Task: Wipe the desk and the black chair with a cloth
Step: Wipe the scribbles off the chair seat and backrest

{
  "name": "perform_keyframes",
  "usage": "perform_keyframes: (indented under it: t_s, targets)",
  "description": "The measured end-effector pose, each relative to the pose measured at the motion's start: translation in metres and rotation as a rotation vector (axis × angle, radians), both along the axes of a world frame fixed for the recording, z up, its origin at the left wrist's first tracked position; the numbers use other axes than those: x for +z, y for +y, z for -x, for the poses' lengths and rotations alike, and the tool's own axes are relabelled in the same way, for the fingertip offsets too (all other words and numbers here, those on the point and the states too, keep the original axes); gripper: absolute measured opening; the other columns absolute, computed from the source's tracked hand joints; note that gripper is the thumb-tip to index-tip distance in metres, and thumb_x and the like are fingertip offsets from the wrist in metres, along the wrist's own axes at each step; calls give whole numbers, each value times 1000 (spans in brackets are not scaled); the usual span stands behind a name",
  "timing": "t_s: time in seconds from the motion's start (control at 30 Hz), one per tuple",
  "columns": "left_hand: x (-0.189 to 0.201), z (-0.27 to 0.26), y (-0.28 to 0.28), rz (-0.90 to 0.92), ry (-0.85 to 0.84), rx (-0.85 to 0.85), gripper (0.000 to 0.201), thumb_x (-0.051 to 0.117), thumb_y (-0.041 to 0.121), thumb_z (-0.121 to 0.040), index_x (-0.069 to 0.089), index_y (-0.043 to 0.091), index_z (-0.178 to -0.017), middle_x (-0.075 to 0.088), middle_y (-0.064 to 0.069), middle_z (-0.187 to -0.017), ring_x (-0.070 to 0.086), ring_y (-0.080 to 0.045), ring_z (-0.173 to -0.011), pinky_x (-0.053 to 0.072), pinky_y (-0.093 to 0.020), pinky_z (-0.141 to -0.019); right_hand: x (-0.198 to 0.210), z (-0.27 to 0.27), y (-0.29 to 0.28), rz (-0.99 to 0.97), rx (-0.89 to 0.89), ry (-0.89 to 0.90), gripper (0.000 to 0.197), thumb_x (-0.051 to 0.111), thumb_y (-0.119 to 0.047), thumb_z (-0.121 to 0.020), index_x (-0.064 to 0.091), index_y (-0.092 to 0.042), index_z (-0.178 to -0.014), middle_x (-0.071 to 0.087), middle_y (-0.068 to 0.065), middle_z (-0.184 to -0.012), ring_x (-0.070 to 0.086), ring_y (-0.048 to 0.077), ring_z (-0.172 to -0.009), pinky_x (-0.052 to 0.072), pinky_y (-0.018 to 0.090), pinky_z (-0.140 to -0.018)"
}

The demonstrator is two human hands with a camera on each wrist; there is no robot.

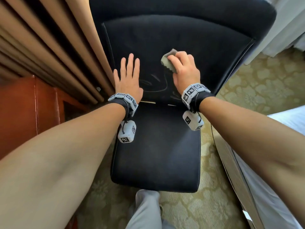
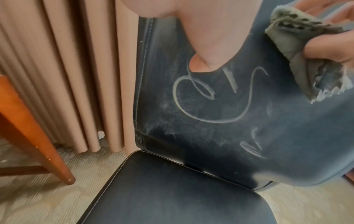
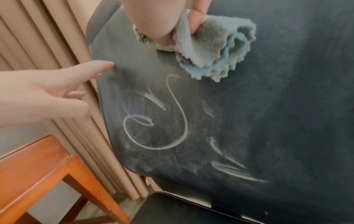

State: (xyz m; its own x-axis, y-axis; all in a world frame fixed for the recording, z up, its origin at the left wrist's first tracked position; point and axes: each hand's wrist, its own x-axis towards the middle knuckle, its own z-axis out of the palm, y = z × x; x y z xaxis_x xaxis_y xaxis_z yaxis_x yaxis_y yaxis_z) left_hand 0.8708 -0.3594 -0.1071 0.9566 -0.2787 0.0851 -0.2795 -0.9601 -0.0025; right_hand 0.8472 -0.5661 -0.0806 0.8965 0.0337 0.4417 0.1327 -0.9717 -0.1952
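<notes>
Two hands work at the backrest of the black chair (image 1: 173,38), which stands on a patterned carpet (image 1: 264,83) close beside tan curtains (image 1: 49,47). The right hand (image 1: 184,66) grips a bunched grey-green cloth (image 1: 168,61), its fingers (image 1: 173,57) curled over the top and its thumb underneath, and presses the cloth against the upper middle of the backrest. In the right wrist view the cloth (image 3: 216,50) hangs in soft folds below the thumb and lies against the dark leather.

The left hand (image 1: 128,78) lies flat on the backrest near its left edge, fingers (image 1: 131,63) straight and slightly spread, holding nothing; the right wrist view shows its fingertips touching the leather just beside the curtains (image 3: 57,60).

Between and below the two hands, pale chalk-like scribbles (image 2: 210,97) loop across the lower backrest, with smeared dusty streaks around them (image 3: 162,125). The cloth sits just above these marks. The seat cushion (image 1: 156,149) lies below, dark and glossy.

A reddish wooden table (image 1: 24,104) stands to the left of the chair, its leg (image 2: 34,128) reaching the carpet near the curtain hem. White bedding (image 1: 288,121) shows at the right edge, and a grey trouser leg (image 1: 145,210) shows at the bottom of the head view.
</notes>
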Motion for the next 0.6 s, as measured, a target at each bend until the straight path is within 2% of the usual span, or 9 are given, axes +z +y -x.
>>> perform_keyframes:
  t_s: [0.1,0.23,0.3,0.37,0.47,0.6]
  targets:
    - [-4,-8,9,36,28,70,103,64,16,-76,0,18,-157,-7,-5,-165,2,-30,-152,26,-53,-116,-7,-11,2,65,30,26,47,52,-2,-81,56,-16,-126,55,1,-121,49,24,-100,34,26,-48]
    - [-10,-14,11,57,51,65,101,63,12,-76,2,18,-157,-9,-6,-165,3,-30,-152,29,-50,-115,-41,-13,-2,248,218,130,39,55,1,-79,63,-13,-114,62,1,-113,56,27,-87,34,24,-43]
    - [-14,-16,11,65,40,55,101,64,12,-75,5,18,-157,-9,-7,-165,3,-30,-152,32,-49,-114,-60,-10,-5,357,334,202,31,64,1,-73,67,-10,-102,65,4,-106,59,29,-81,41,25,-44]
    - [-16,-17,12,68,34,47,101,64,12,-75,6,17,-157,-8,-7,-165,4,-30,-152,33,-49,-113,-70,-9,-5,456,381,255,35,76,0,-63,68,-10,-95,64,4,-98,60,28,-77,43,25,-47]
    - [-18,-17,15,56,20,34,101,65,12,-75,5,16,-157,-7,-8,-165,5,-30,-152,34,-49,-112,-68,-12,-3,499,396,327,38,79,-5,-62,68,-13,-97,63,-1,-97,59,25,-81,45,26,-51]
    - [-20,-17,19,35,12,12,103,67,15,-74,5,16,-157,-7,-6,-165,6,-29,-151,38,-49,-109,-54,-13,-5,525,397,313,44,80,-11,-64,67,-17,-105,63,-5,-99,58,23,-84,45,25,-54]
